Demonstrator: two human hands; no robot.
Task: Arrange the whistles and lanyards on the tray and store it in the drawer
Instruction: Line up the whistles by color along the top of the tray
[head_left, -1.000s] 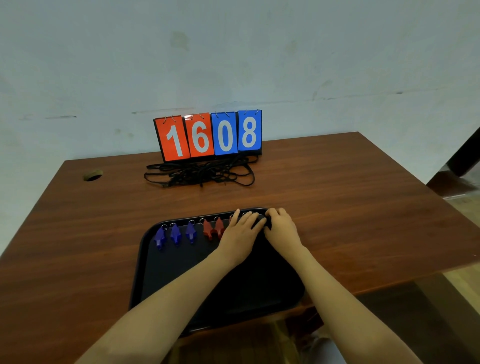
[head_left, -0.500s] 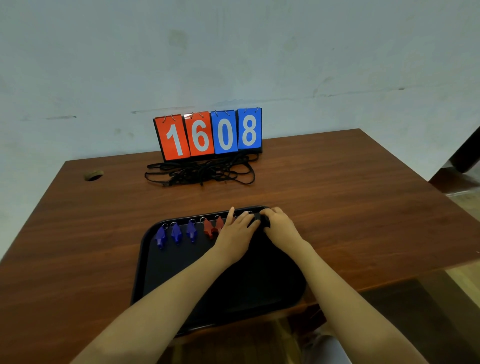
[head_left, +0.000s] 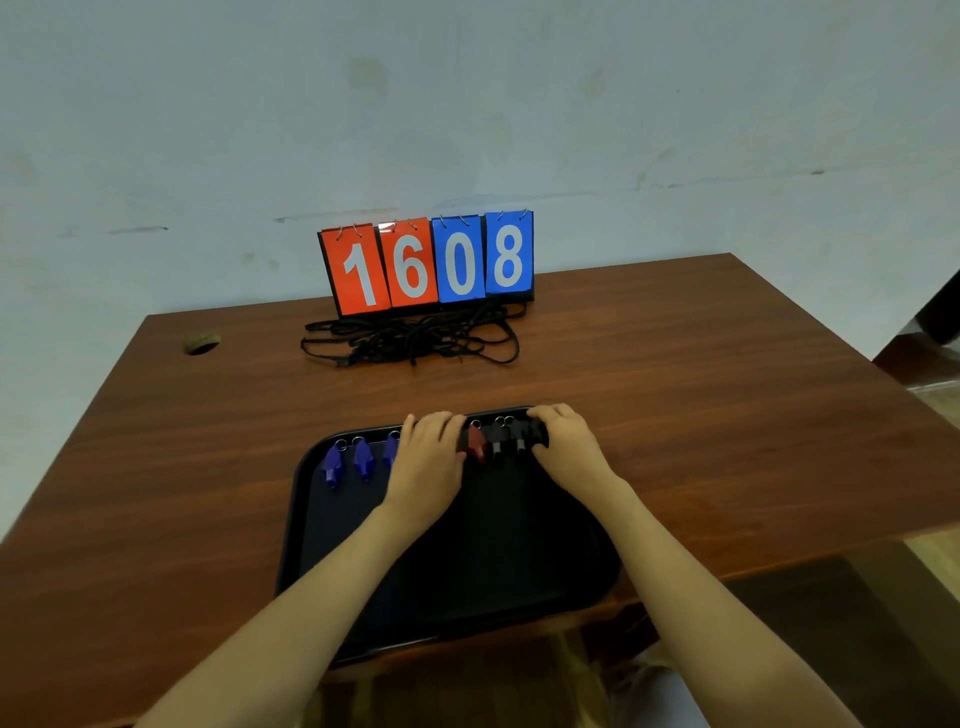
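Your black plastic tray (head_left: 311, 519), a shallow rectangle with rounded corners and a raised rim, lies flat on the table (head_left: 675, 389), whose top is a reddish-brown wood-grain laminate; the tray's near edge reaches just past the table's front edge. Along the tray's far rim the whistles sit in a row, each a small moulded plastic body with a thin metal ring at its far end: blue whistles (head_left: 332, 465) at the left, then a red whistle (head_left: 475, 444), then black whistles (head_left: 496, 444) toward the right. Your left hand (head_left: 428, 462) lies palm down over the row between the blue ones and the red one, its thumb right beside the red whistle; whether its fingers grasp anything underneath cannot be told. Your right hand (head_left: 566, 441) has its fingers curled over the rightmost black whistle (head_left: 540, 436), clasping it at the far right corner of the tray. The lanyards (head_left: 415, 340), thin black woven cords, lie in a loose tangled heap on the table well beyond the tray, touching the foot of a flip scoreboard (head_left: 431, 265) with glossy orange and blue cards reading 1608. A round cable hole (head_left: 201, 343) pierces the table at the far left, and a pale, scuffed wall (head_left: 467, 104) stands behind.
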